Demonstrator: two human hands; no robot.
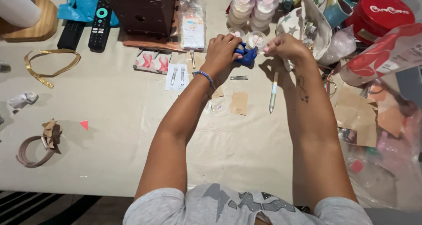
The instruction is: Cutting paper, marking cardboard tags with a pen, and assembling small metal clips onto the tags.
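Punch tool (246, 56), blue, far table edge: your left hand (222, 51) grips it closed; right hand (283, 46) pinches something small — feed it in squarely

Two black remote controls (100, 25) lie side by side at the far left, and two stacks of clear round tubs with pink heart lids (242, 9) stand at the far middle, with two more such tubs just behind the hands. One dark wooden box (140, 9), one red round tin (379, 15), one gold ribbon (49, 63) and one pen (273, 92) are on the table. Two hands are in view, the left hand (222, 52) and right hand (285, 47), with one blue tool (247, 56) between them.
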